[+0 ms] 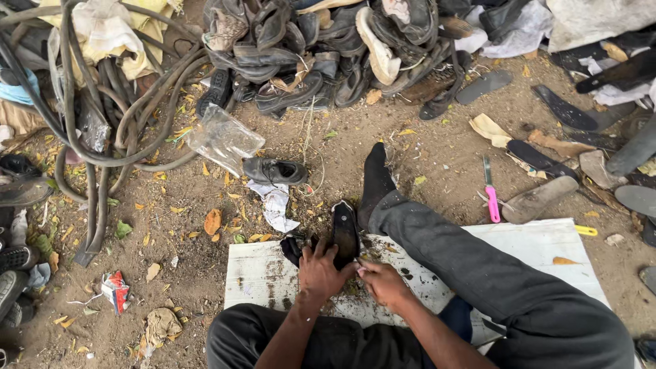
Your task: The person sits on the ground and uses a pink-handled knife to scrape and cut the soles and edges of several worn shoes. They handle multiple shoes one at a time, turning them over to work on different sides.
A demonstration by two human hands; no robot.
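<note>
I sit on the ground with one leg stretched out over a white board (pixel 260 273). My left hand (pixel 321 268) presses down on a black shoe sole (pixel 345 229) that lies on the board's far edge, fingers spread over its near end. My right hand (pixel 383 281) is closed right beside it at the sole's near end; whatever it pinches is too small to make out. Dark scraps (pixel 292 247) lie on the board by the left hand.
A black shoe (pixel 275 170) sits on the dirt ahead, beside a clear plastic bag (pixel 222 139). A heap of old shoes (pixel 328 48) fills the back, rubber hoses (pixel 102 116) the left. A pink-handled knife (pixel 491 200) and loose soles (pixel 540 198) lie right.
</note>
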